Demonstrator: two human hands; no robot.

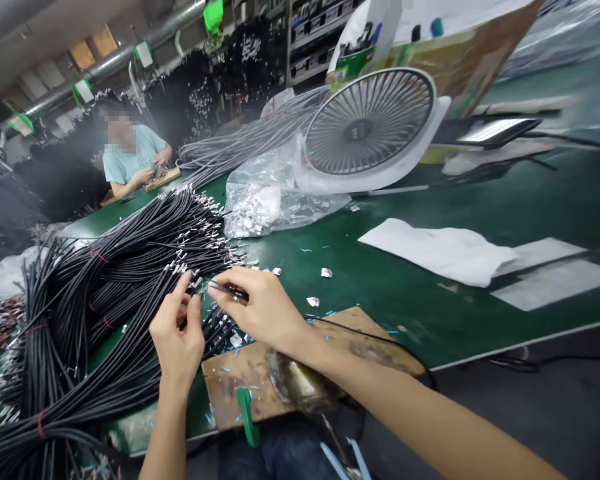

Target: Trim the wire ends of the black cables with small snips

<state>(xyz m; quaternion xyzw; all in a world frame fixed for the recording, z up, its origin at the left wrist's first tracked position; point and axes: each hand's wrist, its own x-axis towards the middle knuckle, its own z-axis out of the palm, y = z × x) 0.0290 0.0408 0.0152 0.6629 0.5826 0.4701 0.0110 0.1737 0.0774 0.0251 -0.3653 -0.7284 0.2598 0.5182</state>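
A: We're watching both bare hands near the middle of the frame, and the right hand [260, 303] is gripping a slim dark piece [233, 291], its fingers pressed together on it!

B: And the left hand [177, 333]?

A: Its thumb and index finger are curving in beside the pale tips [207, 213] of the cables; we're not managing to tell whether they're pinching one.

B: The black cables [145, 233] themselves?

A: Filling the left half of the frame, lying in thick bundles, red ties [99, 255] binding them, tips fanning toward the centre.

B: Containers, then! Just above centre, a clear plastic bag [290, 163] is holding a heap of small whitish pieces [260, 208].

A: At the top, right of centre, we're seeing a green pot [353, 67] holding dark and blue pen-like sticks.

B: Below that pot, a round fan [370, 130] is standing right beside the bag.

A: Bottom centre, a wooden board [227, 397] is lying below the right wrist, blue scraps dotting it.

B: Upper left, a co-worker [137, 160] is sitting across the green table [325, 240].
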